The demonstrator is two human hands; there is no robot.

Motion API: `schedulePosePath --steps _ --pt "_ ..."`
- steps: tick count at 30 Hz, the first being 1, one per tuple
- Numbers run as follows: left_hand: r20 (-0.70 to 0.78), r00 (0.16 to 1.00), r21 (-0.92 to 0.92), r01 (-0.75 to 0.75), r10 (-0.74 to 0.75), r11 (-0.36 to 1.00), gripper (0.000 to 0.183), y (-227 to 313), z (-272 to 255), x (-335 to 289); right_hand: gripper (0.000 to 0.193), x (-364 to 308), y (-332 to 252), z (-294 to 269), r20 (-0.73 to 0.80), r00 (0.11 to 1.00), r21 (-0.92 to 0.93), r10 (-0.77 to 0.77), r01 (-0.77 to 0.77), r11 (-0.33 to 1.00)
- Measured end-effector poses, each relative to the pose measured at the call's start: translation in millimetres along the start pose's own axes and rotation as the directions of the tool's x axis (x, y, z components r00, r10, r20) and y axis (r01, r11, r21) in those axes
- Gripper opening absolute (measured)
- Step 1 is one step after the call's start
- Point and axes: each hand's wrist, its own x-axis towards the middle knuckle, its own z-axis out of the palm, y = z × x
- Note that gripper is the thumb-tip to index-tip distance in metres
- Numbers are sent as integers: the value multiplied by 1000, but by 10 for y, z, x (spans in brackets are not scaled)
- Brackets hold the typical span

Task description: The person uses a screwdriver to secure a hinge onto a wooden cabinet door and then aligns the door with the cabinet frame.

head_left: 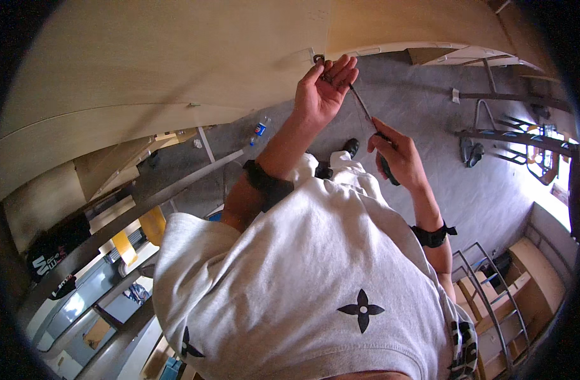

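My left hand (322,95) is raised palm up beside the edge of a large wooden panel, its fingers slightly curled. In the palm lie small dark pieces (328,79) that look like screws, too small to make out fully. My right hand (399,155) is wrapped round the dark handle of a screwdriver (361,103). Its thin shaft slants up and left, with the tip by the fingers of my left hand. Just beyond my left fingertips, a small dark metal fitting (318,58) sits at the panel's edge.
The big pale wooden panel (176,50) fills the upper left. A plastic bottle (259,130) lies on the grey floor (423,95). Metal bed-frame rails (169,190) run along the left. Shoes (474,154) and a metal rack stand at the right, a ladder (493,297) below them.
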Motion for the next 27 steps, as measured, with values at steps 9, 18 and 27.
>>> schedulePosePath --steps 9,18,27 --pt "-42 948 183 317 -314 931 27 -101 142 -164 40 -235 -103 -654 142 987 -260 80 -41 965" --pt "-98 854 359 508 -510 783 32 201 126 -118 32 -63 -287 -669 300 946 -598 -121 285 749" --pt "-6 812 464 519 -583 718 30 393 181 47 33 101 -458 -554 309 939 -673 -150 328 663"
